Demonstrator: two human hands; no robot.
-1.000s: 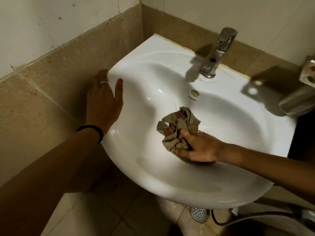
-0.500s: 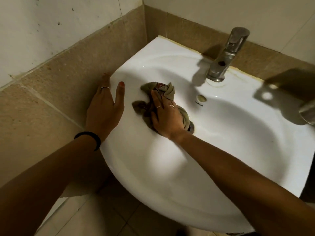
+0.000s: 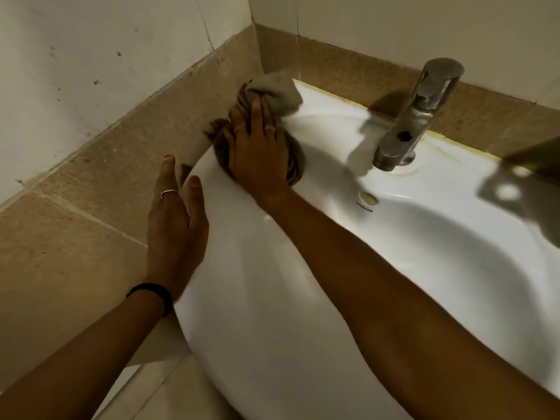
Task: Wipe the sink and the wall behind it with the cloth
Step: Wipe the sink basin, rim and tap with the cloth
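The white sink fills the lower right of the head view. My right hand presses a crumpled brown cloth onto the sink's far left corner, where the rim meets the tan wall tiles. Part of the cloth bunches under my palm and part sticks out past my fingertips. My left hand lies flat on the sink's left rim, fingers apart, holding nothing. It wears a ring and a black wristband.
A chrome tap stands at the back of the sink, right of the cloth. The overflow hole sits below it. White wall rises above the tan tile band. Floor tiles show at the bottom left.
My right hand has slid the cloth from the basin's middle up and left to the sink's far left corner by the wall. The left hand stays on the rim. The camera has moved closer.
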